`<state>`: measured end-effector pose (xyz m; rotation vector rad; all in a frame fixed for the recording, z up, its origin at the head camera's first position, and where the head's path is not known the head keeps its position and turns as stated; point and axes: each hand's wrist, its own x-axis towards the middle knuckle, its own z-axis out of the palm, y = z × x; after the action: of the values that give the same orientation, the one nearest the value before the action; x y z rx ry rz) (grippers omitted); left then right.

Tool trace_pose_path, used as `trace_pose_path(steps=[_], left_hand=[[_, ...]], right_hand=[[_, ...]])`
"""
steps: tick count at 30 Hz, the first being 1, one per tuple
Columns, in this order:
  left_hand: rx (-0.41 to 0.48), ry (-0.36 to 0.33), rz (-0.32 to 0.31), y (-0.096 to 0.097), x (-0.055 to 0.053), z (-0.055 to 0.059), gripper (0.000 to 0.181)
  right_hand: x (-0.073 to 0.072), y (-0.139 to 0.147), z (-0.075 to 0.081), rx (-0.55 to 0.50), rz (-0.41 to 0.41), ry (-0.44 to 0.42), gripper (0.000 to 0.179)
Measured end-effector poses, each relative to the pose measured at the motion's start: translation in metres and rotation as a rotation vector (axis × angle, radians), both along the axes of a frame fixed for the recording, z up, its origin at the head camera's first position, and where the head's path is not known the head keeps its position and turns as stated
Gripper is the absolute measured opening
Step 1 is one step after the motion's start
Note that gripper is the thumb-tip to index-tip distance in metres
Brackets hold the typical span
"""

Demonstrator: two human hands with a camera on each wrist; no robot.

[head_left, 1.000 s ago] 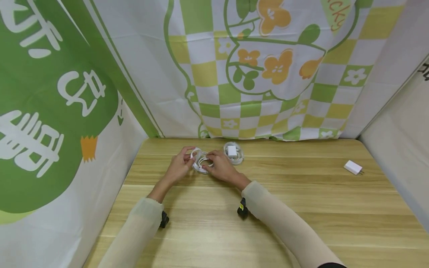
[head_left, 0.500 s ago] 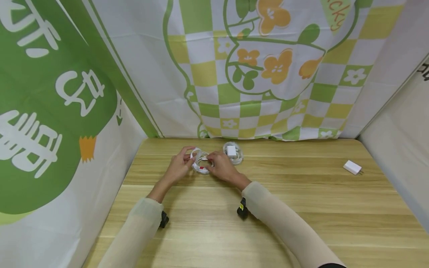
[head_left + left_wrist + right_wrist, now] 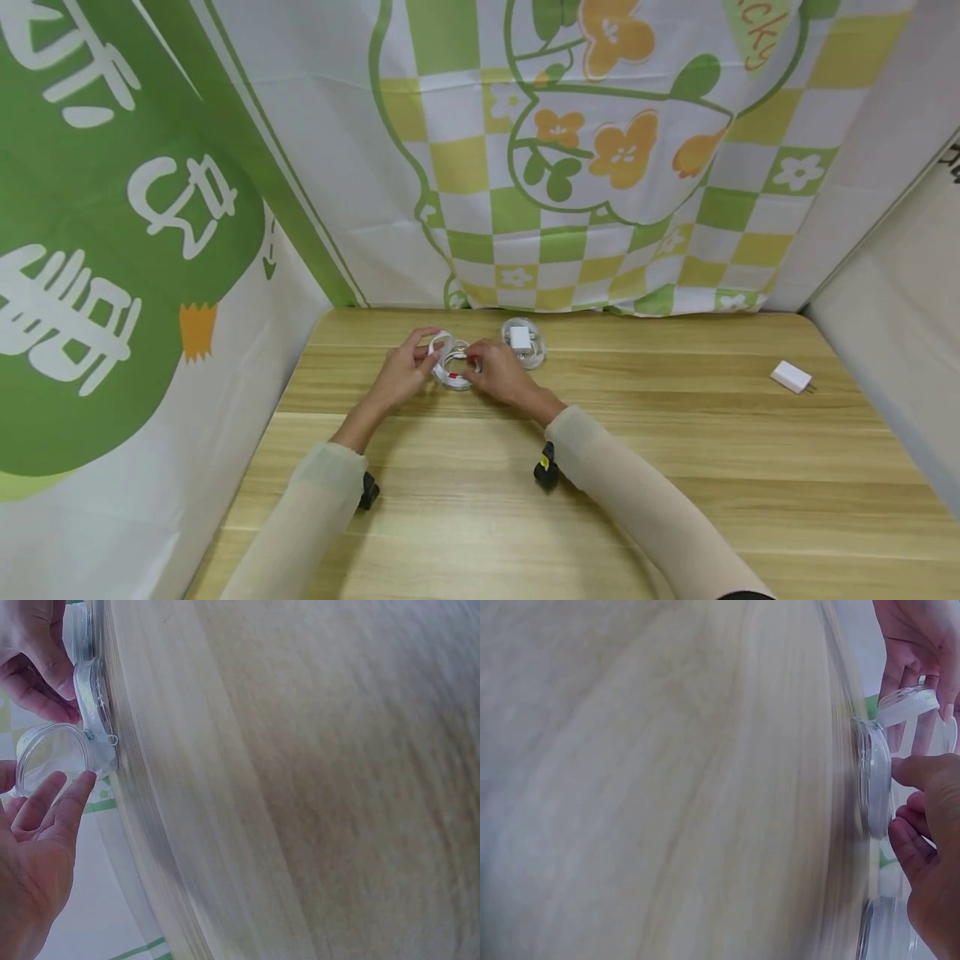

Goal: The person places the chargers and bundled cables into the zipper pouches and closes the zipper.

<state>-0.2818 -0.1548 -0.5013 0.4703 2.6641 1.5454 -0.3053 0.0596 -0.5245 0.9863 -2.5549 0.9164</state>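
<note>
A round clear pouch (image 3: pixel 457 386) with a white zip lies unzipped near the table's back edge, a coiled white cable (image 3: pixel 451 364) inside it. Its lid (image 3: pixel 56 742) is tilted up on the left. My left hand (image 3: pixel 397 373) holds that lid's rim between thumb and fingers. Over the pouch's right side, my right hand (image 3: pixel 502 375) has curled fingers at the cable; its thumb touches the pouch (image 3: pixel 874 780) in the right wrist view. The fingertips' exact hold on the cable is partly hidden. A small red piece shows at the pouch's near side.
Just behind the right hand is a second round clear pouch (image 3: pixel 537 353) with a white charger plug (image 3: pixel 519 338) in or on it. Another white charger plug (image 3: pixel 792 377) lies at the table's right, prongs outward. Printed curtains hang behind the table (image 3: pixel 637 467) and at its sides.
My right thumb has shifted slightly right, uncovering the red piece at the pouch's near side. The left hand has kept its hold on the lid.
</note>
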Motion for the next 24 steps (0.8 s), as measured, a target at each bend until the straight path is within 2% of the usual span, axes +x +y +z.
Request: trace_pose_path(steps=[5,11,16,24], left_hand=[[-0.013,0.008,0.011,0.001,-0.002,-0.002,0.044],[-0.043,0.023,0.011,0.002,-0.003,-0.003,0.044],[-0.045,0.028,0.004,0.003,-0.003,-0.003,0.044],[-0.05,0.038,0.02,0.004,-0.004,-0.005,0.042]], right_hand=[[0.002,0.007,0.004,-0.032,0.015,-0.028,0.029],[0.002,0.019,0.011,-0.016,-0.026,0.002,0.04],[0.004,0.03,0.02,-0.018,0.0,-0.006,0.047],[0.009,0.046,0.03,0.055,-0.023,0.041,0.054]])
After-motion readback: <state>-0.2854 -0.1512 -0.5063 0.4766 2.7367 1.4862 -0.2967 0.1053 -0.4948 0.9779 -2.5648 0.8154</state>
